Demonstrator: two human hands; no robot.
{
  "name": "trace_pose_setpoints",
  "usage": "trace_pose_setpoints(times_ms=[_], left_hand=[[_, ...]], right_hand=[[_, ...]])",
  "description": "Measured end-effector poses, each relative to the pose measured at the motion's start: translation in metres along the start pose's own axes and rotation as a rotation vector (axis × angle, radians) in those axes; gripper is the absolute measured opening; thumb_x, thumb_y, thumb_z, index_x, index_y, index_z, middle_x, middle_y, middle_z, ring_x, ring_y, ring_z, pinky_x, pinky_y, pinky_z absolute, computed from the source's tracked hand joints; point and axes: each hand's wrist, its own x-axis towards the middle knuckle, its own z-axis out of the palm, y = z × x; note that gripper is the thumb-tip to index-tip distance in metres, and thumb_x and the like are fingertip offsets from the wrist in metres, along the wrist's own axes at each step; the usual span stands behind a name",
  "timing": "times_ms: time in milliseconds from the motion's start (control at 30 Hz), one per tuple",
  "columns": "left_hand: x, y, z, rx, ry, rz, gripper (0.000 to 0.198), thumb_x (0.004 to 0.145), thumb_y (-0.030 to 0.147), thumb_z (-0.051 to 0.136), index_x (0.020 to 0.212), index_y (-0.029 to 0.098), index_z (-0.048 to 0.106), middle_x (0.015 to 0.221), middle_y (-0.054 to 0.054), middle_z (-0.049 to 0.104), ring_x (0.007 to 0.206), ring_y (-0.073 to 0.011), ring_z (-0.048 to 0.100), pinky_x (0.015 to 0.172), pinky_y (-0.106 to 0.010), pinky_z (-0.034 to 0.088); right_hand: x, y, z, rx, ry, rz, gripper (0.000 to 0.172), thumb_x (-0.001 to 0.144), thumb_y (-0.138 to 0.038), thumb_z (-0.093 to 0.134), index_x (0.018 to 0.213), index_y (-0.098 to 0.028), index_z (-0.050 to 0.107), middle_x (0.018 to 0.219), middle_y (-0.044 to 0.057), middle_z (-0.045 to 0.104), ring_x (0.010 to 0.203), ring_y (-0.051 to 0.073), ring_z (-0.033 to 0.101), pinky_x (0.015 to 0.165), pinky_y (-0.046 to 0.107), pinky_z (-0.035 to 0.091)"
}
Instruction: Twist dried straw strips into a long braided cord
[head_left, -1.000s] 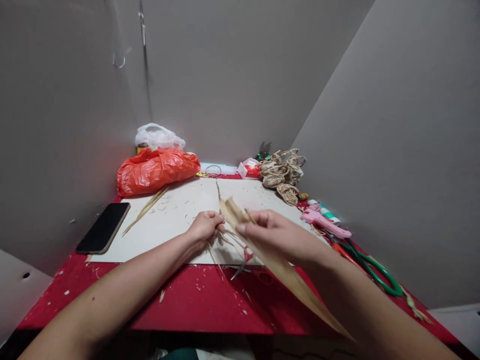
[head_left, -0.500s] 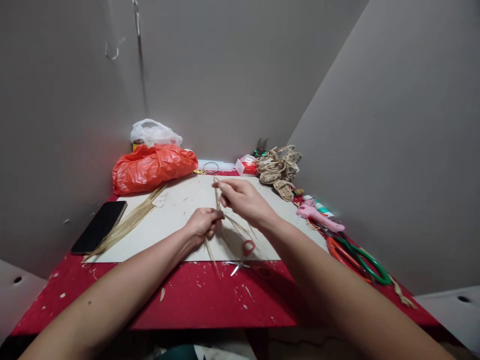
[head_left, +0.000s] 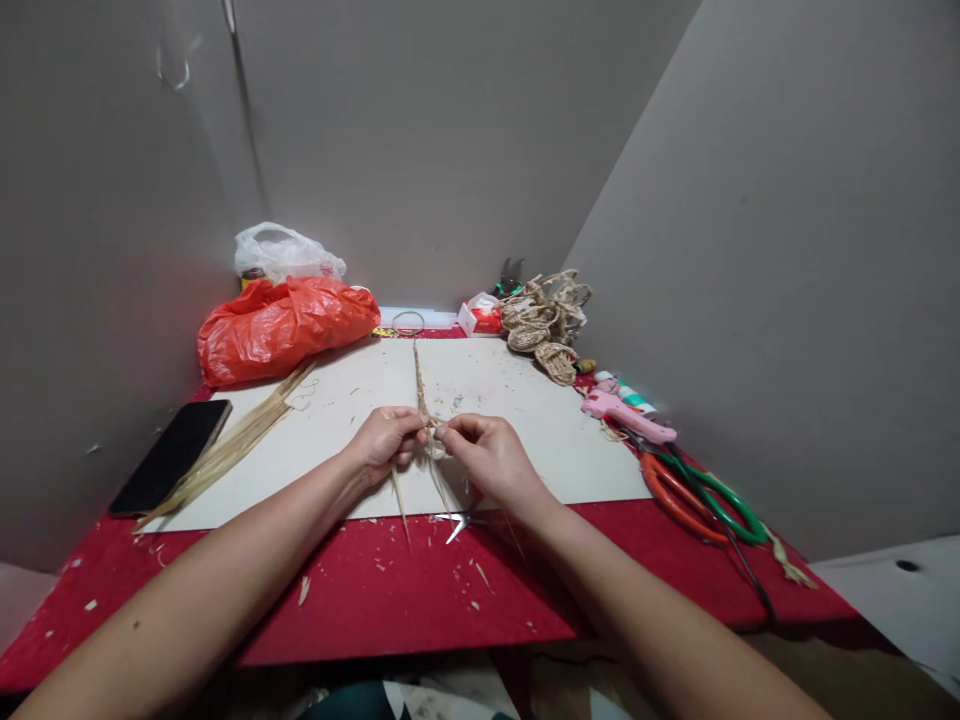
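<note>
A thin straw braid point(head_left: 420, 380) runs away from me over the white board point(head_left: 360, 375), its loose strands fanning out toward me. My left hand point(head_left: 390, 437) pinches the near end of the braid where the strands part. Close beside it, my right hand point(head_left: 484, 450) is closed with thumb and finger on the strands. The two hands' fingertips nearly meet. Several strands point(head_left: 400, 500) hang below the fingers. Small scissors point(head_left: 456, 527) lie under the right hand at the board's front edge, their handles mostly hidden.
At left lie a black phone point(head_left: 172, 455), a bundle of flat straw point(head_left: 232, 445) and an orange plastic bag point(head_left: 289, 325). Coiled braids point(head_left: 544, 320), a pink glue gun point(head_left: 628, 412) and orange- and green-handled tools point(head_left: 705, 500) line the right. Scraps dot the red cloth point(head_left: 360, 620).
My right hand has come down and toward me from the braid's upper part to the strands beside my left hand. The view has shifted slightly.
</note>
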Motion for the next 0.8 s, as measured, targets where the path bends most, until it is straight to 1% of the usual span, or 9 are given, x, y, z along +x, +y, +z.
trace_pose_setpoints(times_ms=[133, 300, 433, 633, 800], left_hand=[[0.001, -0.001, 0.001, 0.008, 0.009, 0.005, 0.011, 0.067, 0.019, 0.06, 0.064, 0.011, 0.053, 0.049, 0.005, 0.046, 0.031, 0.0007, 0.022, 0.034, -0.018, 0.009], [0.001, 0.0, 0.003, 0.001, 0.022, -0.015, 0.01, 0.067, 0.017, 0.059, 0.062, 0.012, 0.053, 0.047, 0.005, 0.045, 0.031, 0.0004, 0.022, 0.034, -0.018, 0.009], [0.001, -0.001, 0.002, 0.001, 0.015, -0.012, 0.011, 0.068, 0.018, 0.06, 0.063, 0.012, 0.053, 0.046, 0.005, 0.045, 0.031, 0.0004, 0.023, 0.035, -0.018, 0.009], [0.002, -0.004, 0.003, 0.011, 0.043, 0.025, 0.013, 0.067, 0.02, 0.061, 0.061, 0.012, 0.052, 0.046, 0.005, 0.045, 0.03, -0.0003, 0.024, 0.034, -0.019, 0.009], [0.0, -0.003, 0.005, 0.014, 0.06, 0.036, 0.006, 0.064, 0.016, 0.059, 0.062, 0.011, 0.056, 0.046, 0.004, 0.046, 0.032, 0.0002, 0.023, 0.035, -0.02, 0.008]], right_hand=[[0.008, 0.002, 0.001, -0.049, 0.01, 0.017, 0.027, 0.073, -0.035, 0.049, 0.056, -0.015, 0.054, 0.051, -0.001, 0.047, 0.051, 0.011, 0.039, 0.049, 0.023, 0.031], [0.007, 0.002, -0.002, -0.021, -0.009, 0.052, 0.025, 0.072, -0.034, 0.047, 0.056, -0.016, 0.051, 0.046, -0.004, 0.039, 0.046, 0.009, 0.034, 0.046, 0.023, 0.027], [0.009, 0.002, -0.001, -0.022, 0.013, 0.068, 0.025, 0.071, -0.034, 0.047, 0.054, -0.017, 0.049, 0.047, -0.004, 0.039, 0.046, 0.009, 0.032, 0.046, 0.023, 0.027], [0.016, 0.007, 0.006, -0.057, 0.049, 0.064, 0.025, 0.07, -0.033, 0.048, 0.051, -0.016, 0.049, 0.047, -0.002, 0.044, 0.047, 0.009, 0.036, 0.047, 0.023, 0.029], [0.018, 0.013, 0.011, -0.087, 0.069, 0.074, 0.025, 0.07, -0.032, 0.048, 0.051, -0.016, 0.051, 0.043, -0.003, 0.042, 0.044, 0.009, 0.035, 0.044, 0.022, 0.027]])
